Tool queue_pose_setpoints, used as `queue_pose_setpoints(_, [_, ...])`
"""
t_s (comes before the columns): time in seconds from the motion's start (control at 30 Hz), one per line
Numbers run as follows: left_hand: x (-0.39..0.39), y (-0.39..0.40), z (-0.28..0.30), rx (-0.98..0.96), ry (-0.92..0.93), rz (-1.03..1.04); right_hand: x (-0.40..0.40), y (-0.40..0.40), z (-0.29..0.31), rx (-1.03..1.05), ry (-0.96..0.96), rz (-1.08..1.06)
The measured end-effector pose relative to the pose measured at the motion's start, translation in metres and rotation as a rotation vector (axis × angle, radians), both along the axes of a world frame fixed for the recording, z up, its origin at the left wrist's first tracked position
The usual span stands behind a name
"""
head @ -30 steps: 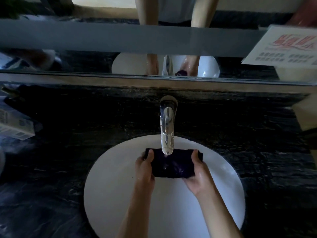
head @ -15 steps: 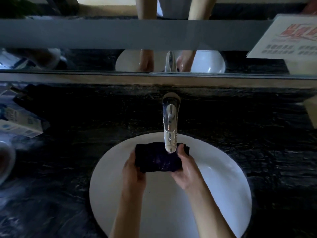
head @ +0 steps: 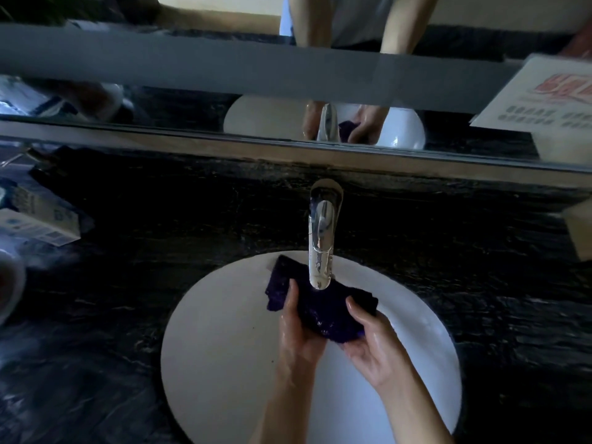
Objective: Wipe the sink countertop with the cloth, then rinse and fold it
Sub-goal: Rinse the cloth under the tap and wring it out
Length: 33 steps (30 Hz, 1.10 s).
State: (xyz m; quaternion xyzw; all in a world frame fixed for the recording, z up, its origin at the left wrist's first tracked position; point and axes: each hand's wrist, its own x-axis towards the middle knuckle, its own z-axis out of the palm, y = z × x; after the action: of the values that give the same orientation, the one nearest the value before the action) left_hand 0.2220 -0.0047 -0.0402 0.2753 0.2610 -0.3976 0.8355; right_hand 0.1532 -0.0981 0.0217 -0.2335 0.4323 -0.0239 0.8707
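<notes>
1. the cloth, dark purple and wet, is bunched over the far half of the sink basin, directly below the spout of the faucet.
2. the left hand grips the left part of the cloth, thumb laid on top, fingers wrapped beneath; a loose corner of cloth sticks out to the far left of the thumb.
3. the right hand grips the near right part of the cloth, thumb on top, palm cupped under the bundle. both hands look wet.
4. the faucet is chrome, mounted on the far side of the basin, spout reaching toward the near side over the cloth.
5. the basin is white and round, set into the dark veined countertop.
6. a printed carton lies on the countertop at far left.
7. a mirror runs along the far edge of the countertop and reflects the basin, faucet, hands and cloth.
8. a printed card stands at far right by the mirror.
</notes>
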Motion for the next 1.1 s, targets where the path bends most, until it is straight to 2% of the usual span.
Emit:
queue_pose_setpoints(0.1, [0.005,0.001,0.004,-0.069,0.020,0.002,-0.008,-0.009,0.006,-0.245,0.158,0.128])
queue_pose_setpoints(0.2, [0.006,0.004,0.002,-0.120,0.045,0.006,-0.009,-0.019,0.016,-0.745,0.417,0.219])
queue_pose_setpoints(0.27, [0.004,0.002,0.003,-0.100,0.034,-0.025,0.002,-0.020,0.039,-0.959,0.360,0.209])
queue_pose_setpoints(0.37, [0.002,-0.003,0.006,-0.138,-0.011,-0.039,0.035,-0.006,0.082,-0.881,0.115,0.192])
queue_pose_setpoints(0.47, [0.000,-0.007,0.007,-0.072,-0.021,-0.011,0.067,0.008,0.098,-0.814,0.050,0.267])
queue_pose_setpoints(0.6, [0.001,-0.007,0.007,-0.019,-0.024,0.036,0.081,0.011,0.095,-0.678,0.063,0.234])
queue_pose_setpoints(0.73, [0.003,-0.008,0.011,-0.050,-0.014,-0.001,0.073,0.020,0.081,-0.713,0.118,0.266])
queue_pose_setpoints(0.83, [0.004,-0.005,0.016,-0.065,-0.008,0.014,0.066,0.016,0.078,-0.786,0.089,0.313])
queue_pose_setpoints(0.93, [0.000,0.004,0.019,-0.077,0.022,0.072,0.043,-0.003,0.059,-0.900,0.165,0.059])
queue_pose_setpoints(1.0, [-0.005,0.010,0.025,-0.067,0.046,0.127,0.020,-0.008,0.038,-0.902,0.325,-0.063])
queue_pose_setpoints(1.03, [-0.008,0.012,0.029,-0.057,0.067,0.152,0.010,-0.004,0.030,-0.826,0.359,-0.046])
queue_pose_setpoints(1.1, [-0.016,0.016,0.036,-0.047,0.109,0.170,-0.005,0.013,0.022,-0.398,0.192,0.010])
